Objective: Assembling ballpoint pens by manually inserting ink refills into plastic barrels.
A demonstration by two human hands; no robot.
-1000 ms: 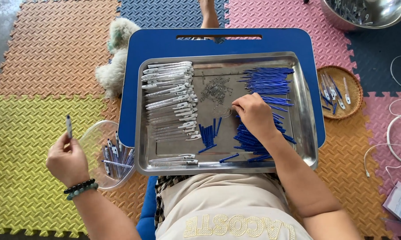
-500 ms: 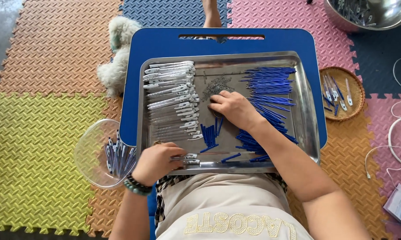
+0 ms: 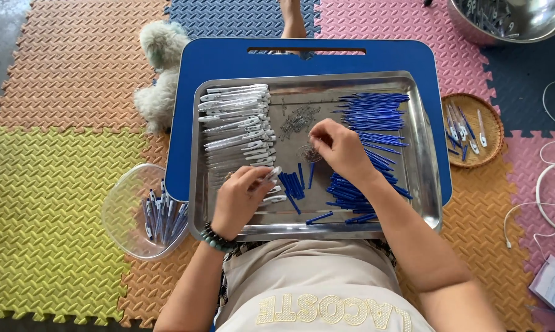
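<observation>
Two bare hands work over a steel tray (image 3: 425,154) set on a blue table (image 3: 228,58), seen from the head camera looking straight down. At the tray's lower left, the left hand (image 3: 240,200) has its grip clenched on a white pen barrel (image 3: 271,174). Above it lies a row of matching white pen barrels (image 3: 237,123). The right hand (image 3: 339,147) reaches to the tray's middle, fingertips pinched just beside a small heap of metal springs (image 3: 299,120); whether it grasps one cannot be told. Blue refills (image 3: 373,110) lie stacked at the tray's right side, with short blue pieces (image 3: 293,184) between the hands. On the foam floor mat (image 3: 50,197), a clear bowl (image 3: 120,212) of pens sits left of the table, a wicker basket (image 3: 490,120) right, and a fluffy white dog (image 3: 160,67) lies just beside the table's far left corner.
</observation>
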